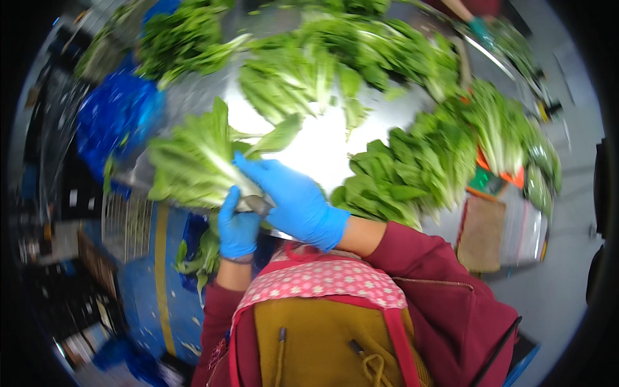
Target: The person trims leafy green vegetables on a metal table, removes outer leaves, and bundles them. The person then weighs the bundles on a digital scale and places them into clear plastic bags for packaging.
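Observation:
A head of leafy greens (196,157) with pale stalks is held over the near left edge of the metal table (314,145). My left hand (238,225), in a blue glove, grips it from below near the stalk base. From the right, my right hand (297,200), gloved alike, closes around the same base with its fingers along the stalks. Between the hands shows a small grey-brown piece (257,205); blur hides whether it is the root end or a blade. Just beyond the fingers lies a loose leaf (279,136).
More greens (285,77) lie across the far side, with a large pile (406,169) at the right. Blue plastic bags (118,116) stand at the left. Greens (205,251) hang over a blue bin below. Another person's green-gloved hand (479,31) is at the far right.

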Tool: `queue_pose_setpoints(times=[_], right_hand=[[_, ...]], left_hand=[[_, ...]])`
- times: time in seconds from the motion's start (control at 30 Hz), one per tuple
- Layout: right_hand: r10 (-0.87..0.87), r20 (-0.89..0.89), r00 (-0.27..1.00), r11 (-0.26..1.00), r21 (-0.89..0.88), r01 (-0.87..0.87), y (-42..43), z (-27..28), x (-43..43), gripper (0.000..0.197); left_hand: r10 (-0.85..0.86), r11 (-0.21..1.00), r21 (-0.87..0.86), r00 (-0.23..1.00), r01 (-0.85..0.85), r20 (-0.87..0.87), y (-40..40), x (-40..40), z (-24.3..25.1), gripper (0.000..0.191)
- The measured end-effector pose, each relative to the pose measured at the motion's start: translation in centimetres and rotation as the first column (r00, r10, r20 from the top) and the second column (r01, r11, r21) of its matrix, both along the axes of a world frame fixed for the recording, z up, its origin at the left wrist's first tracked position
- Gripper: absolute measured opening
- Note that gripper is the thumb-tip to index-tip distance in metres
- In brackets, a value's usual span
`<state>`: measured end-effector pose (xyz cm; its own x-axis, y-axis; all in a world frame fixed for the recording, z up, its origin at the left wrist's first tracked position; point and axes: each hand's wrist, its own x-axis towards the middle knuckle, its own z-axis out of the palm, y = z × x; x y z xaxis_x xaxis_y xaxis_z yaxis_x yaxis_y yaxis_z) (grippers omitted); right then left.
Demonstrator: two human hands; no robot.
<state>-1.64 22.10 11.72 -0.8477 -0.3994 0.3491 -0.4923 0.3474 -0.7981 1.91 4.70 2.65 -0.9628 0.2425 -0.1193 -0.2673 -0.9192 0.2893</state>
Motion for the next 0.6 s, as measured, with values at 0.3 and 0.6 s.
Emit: queue_pose_setpoints(times=[0.3,0.6], right_hand=[[-0.337,0.385,0.859,0.916,-0.079,0.394,6.3,1.3,4.0,0.106],[-0.638,0.086,0.765,0.763,-0.058,0.643,20.9,0.9,11.2,0.063]], left_hand=[[-0.455,0.131,-0.991,0.89,0.03,-0.033,8.8,1.8,1.3,0.044],[-0.688,0.124,-0.898,0.615,-0.422,-0.384,15.1,2.0,7.3,0.068]])
